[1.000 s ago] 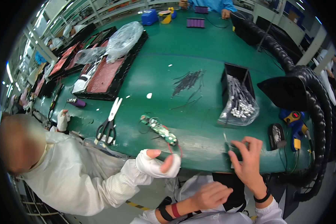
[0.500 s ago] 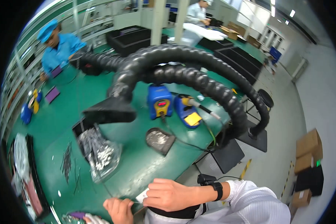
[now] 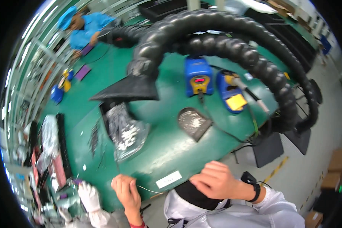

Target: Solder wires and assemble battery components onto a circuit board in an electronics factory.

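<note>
The person's right hand (image 3: pixel 216 180) rests at the near edge of the green table (image 3: pixel 167 148), its fingers curled loosely together and holding nothing. The left hand (image 3: pixel 126 190) pinches a thin pale wire (image 3: pixel 148 189) between thumb and fingers; the wire lies over the table edge, just beside a white label (image 3: pixel 169 179). A white-gloved hand (image 3: pixel 88 194) of another person is near. Further away lies a clear bag of small parts (image 3: pixel 125 131), then a blue soldering station (image 3: pixel 198 76).
</note>
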The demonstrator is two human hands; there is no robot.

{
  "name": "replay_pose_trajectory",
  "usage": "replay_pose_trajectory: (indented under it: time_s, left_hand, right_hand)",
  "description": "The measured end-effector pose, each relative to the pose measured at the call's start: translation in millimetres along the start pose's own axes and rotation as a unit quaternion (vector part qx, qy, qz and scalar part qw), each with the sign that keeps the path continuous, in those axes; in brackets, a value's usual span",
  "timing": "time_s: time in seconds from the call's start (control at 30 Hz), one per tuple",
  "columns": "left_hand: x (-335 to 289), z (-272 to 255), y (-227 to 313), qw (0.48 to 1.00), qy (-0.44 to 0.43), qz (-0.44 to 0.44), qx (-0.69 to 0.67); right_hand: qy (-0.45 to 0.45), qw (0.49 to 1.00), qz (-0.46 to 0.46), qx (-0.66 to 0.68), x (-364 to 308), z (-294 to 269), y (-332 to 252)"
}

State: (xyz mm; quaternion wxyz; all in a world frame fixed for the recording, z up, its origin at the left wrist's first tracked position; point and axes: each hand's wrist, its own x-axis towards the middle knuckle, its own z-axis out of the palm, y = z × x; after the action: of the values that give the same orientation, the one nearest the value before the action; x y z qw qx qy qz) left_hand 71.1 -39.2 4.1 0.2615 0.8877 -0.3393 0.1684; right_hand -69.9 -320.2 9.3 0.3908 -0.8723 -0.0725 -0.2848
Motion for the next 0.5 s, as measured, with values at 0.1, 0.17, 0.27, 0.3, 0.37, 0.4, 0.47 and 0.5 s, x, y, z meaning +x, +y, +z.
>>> replay_pose_trajectory:
  time_s: [0.1,0.17,0.27,0.3,0.37,0.4,0.47,0.5]
  left_hand:
    - [9,-19,6,1.000,0.019,-0.008,0.010]
    - [19,-23,4,1.000,0.018,0.002,0.017]
    - [34,-35,-8,0.996,0.049,-0.069,-0.017]
    - [42,-39,-16,0.995,0.050,-0.075,-0.038]
    - [52,-51,-37,0.992,0.012,-0.126,-0.027]
    - [57,-43,-47,0.991,0.013,-0.130,-0.027]
    - [64,-35,-63,0.986,-0.033,-0.160,0.024]
    - [67,-27,-66,0.988,-0.041,-0.145,0.036]
  right_hand:
    - [-0.007,0.999,-0.007,0.041,4,4,4]
    - [-0.031,0.999,0.000,0.012,9,4,7]
    - [-0.038,0.999,-0.008,0.020,16,8,12]
    - [-0.041,0.999,-0.003,0.015,19,8,14]
    - [-0.043,0.999,-0.008,0.025,26,11,15]
    - [-0.037,0.999,-0.004,0.024,28,13,19]
    - [-0.031,0.999,-0.006,0.029,29,13,22]
    - [-0.032,0.999,-0.002,0.024,29,14,25]
